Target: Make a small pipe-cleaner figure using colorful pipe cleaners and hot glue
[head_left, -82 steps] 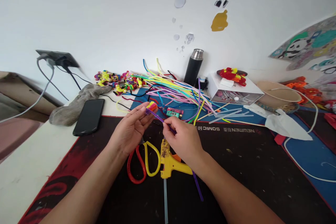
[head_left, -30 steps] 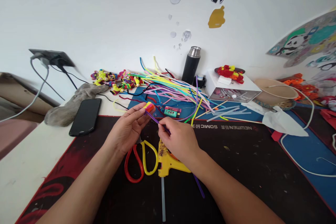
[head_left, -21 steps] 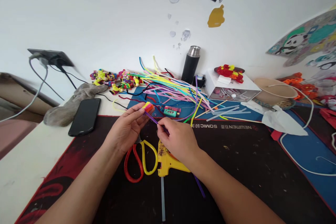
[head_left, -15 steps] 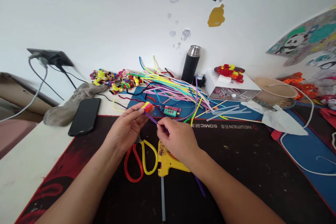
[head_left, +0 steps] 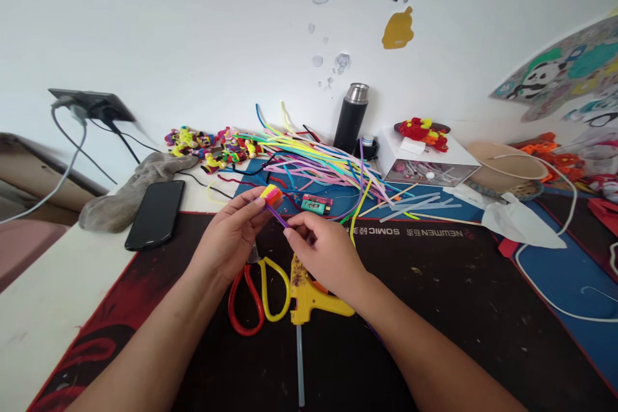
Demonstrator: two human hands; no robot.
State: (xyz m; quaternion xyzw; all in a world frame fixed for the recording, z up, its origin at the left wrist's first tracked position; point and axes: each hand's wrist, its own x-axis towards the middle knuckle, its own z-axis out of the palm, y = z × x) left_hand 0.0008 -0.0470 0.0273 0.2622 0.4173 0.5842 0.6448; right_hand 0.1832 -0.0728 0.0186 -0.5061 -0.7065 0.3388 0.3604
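Note:
My left hand (head_left: 230,226) pinches a small yellow, pink and orange bundle (head_left: 272,194), apparently made of pipe cleaners. A purple pipe cleaner (head_left: 277,215) runs from beside that bundle into the closed fingers of my right hand (head_left: 328,248). Part of its length is hidden behind my right hand and forearm. Below the hands lie scissors (head_left: 276,291) with one red and one yellow handle; their blades are mostly covered by my left hand. A yellow glue gun (head_left: 301,301) with a clear glue stick (head_left: 300,367) rests to their right, partly under my right hand.
Loose coloured pipe cleaners (head_left: 313,156) are heaped at the back, near a black thermos (head_left: 350,117) and a white drawer box (head_left: 429,164). A phone (head_left: 155,214) lies at the left. Small colourful figures (head_left: 212,148) stand behind it. A beige bowl (head_left: 506,164) sits at the right.
My right hand has shifted slightly left along the purple pipe cleaner, with its thumb and fingers closer to the bundle. The pipe cleaner's loose tail has slipped mostly behind my right forearm.

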